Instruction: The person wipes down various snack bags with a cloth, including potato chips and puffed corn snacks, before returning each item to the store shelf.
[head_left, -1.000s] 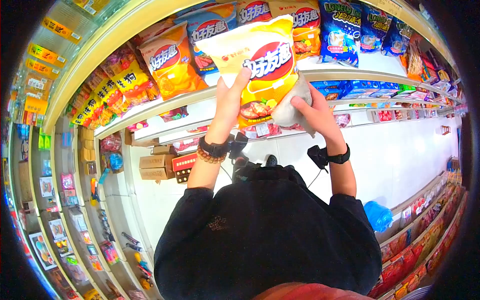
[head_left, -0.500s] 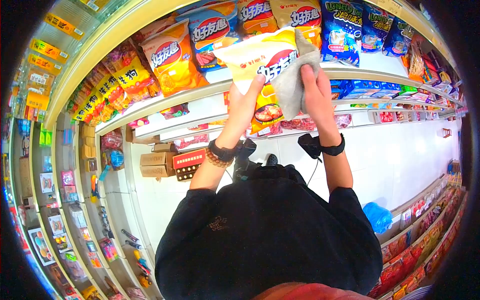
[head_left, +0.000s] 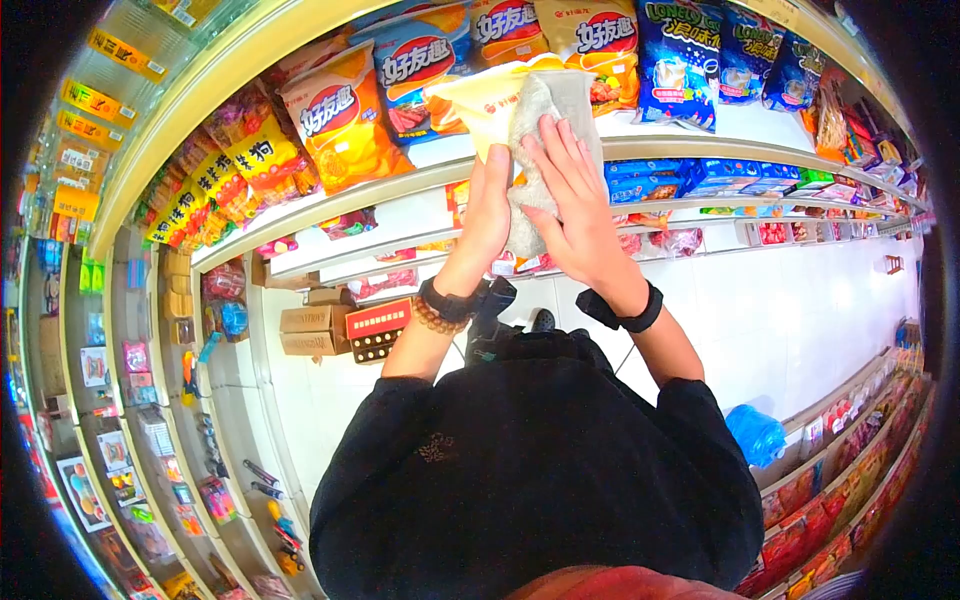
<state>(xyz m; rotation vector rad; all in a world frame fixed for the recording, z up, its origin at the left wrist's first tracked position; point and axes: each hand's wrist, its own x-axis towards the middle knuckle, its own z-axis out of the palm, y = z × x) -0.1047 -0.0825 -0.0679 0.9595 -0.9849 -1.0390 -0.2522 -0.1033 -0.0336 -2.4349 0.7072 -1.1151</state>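
A pale yellow snack bag (head_left: 480,98) is held up in front of the shelf, its top edge level with the bags behind. My left hand (head_left: 487,205) grips its left side, thumb on the front. Across the bag's front lies a grey cloth (head_left: 532,120), covering most of the print. My right hand (head_left: 575,205) rests flat on the cloth, fingers stretched out and pointing up and left, pressing it against the bag.
Behind stand an orange chip bag (head_left: 345,120), a blue chip bag (head_left: 420,75) and dark blue bags (head_left: 678,65) on the upper shelf (head_left: 740,150). Cardboard boxes (head_left: 312,330) sit on the floor at left. A blue plastic container (head_left: 755,436) is at lower right.
My right hand has moved left with the cloth, from the bag's right edge onto its front, and its fingers have flattened. The cloth now hides most of the logo.
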